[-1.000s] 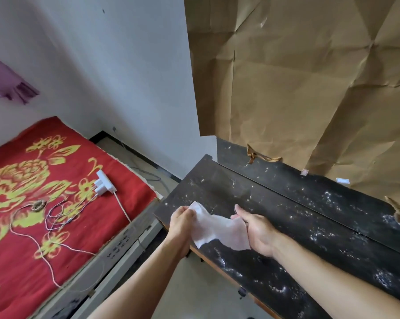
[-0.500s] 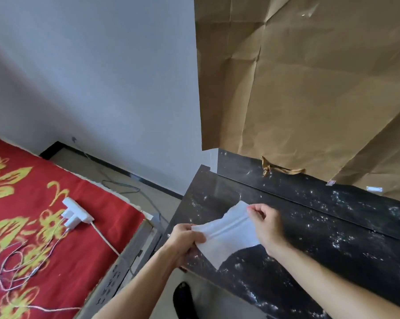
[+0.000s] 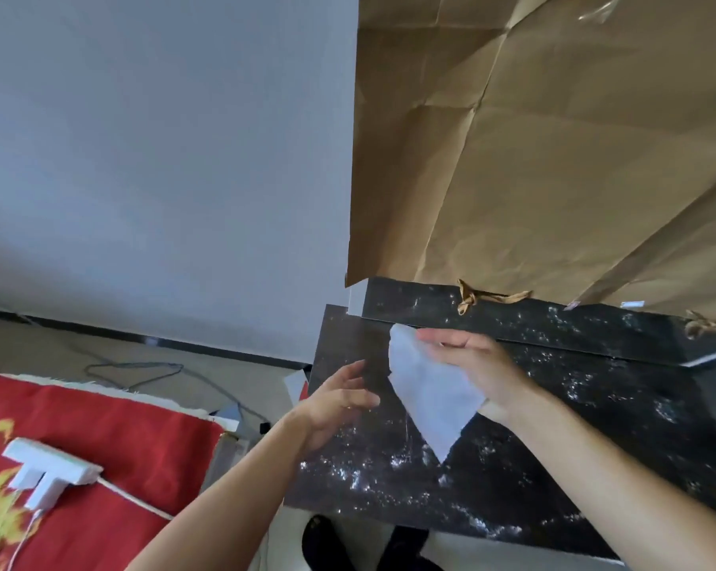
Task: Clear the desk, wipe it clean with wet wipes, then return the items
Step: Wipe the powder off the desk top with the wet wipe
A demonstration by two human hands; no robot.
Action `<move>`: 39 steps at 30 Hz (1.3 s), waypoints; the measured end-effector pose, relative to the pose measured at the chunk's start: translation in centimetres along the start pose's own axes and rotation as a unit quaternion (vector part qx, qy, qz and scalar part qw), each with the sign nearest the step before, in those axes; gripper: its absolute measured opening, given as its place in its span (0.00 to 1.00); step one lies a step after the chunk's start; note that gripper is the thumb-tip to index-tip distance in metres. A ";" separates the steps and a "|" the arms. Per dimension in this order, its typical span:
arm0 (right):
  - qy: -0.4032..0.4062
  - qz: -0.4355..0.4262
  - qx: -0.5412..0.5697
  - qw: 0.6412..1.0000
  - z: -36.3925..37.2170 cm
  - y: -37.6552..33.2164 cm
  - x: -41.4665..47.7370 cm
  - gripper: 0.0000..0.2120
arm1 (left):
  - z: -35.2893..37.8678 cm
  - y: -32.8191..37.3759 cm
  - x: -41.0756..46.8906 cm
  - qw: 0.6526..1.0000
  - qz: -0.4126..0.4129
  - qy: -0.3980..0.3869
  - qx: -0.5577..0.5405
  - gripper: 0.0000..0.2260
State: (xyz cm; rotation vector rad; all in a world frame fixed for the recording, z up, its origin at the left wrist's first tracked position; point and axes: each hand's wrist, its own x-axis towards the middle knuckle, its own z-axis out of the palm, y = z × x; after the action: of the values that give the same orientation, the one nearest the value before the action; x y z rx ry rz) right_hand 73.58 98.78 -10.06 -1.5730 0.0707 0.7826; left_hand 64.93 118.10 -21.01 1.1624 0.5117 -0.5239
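Head view. A: Where is the wet wipe?
B: Pinched in right hand, hanging point-down above desk. Left hand just beside its left edge, fingers spread, empty.

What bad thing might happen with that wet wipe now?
Only the right hand holds the wet wipe, which hangs loose above the desk, so it might slip free or bunch up during wiping. Wiping near the back edge could also snag the brown paper hanging there.
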 end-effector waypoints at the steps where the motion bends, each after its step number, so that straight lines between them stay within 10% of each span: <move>1: 0.000 0.013 0.032 0.999 -0.3 -0.6 -0.2 0.10 | 0.2 0.4 0.2 0.998 -0.008 -0.053 -0.014 0.36; 6: 0.059 0.048 0.136 0.988 -2.5 -0.6 0.6 0.13 | 1.9 1.1 0.7 0.980 -0.008 -0.174 -0.091 0.27; 12: 0.204 0.092 0.078 0.972 -4.6 5.1 2.9 0.13 | 2.0 0.5 2.5 0.951 -0.035 -0.004 -0.307 0.13; 20: 0.263 0.041 -0.069 0.961 -4.6 7.9 6.4 0.14 | -0.1 0.3 3.4 0.965 -0.013 0.262 -0.001 0.09; 33: 0.130 -0.206 -0.468 0.850 -5.2 9.8 13.9 0.17 | -1.9 0.8 9.4 0.953 0.011 0.263 0.152 0.19; 39: -0.022 -0.143 -0.577 0.804 3.4 11.0 15.7 0.20 | -4.0 -1.0 6.8 0.907 0.013 0.371 0.198 0.18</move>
State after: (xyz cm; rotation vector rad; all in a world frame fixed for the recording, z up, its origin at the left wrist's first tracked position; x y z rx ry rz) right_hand 78.79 106.05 -27.40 -2.6176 -0.8127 0.6204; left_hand 69.11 120.76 -27.20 1.7647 1.0732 -0.1371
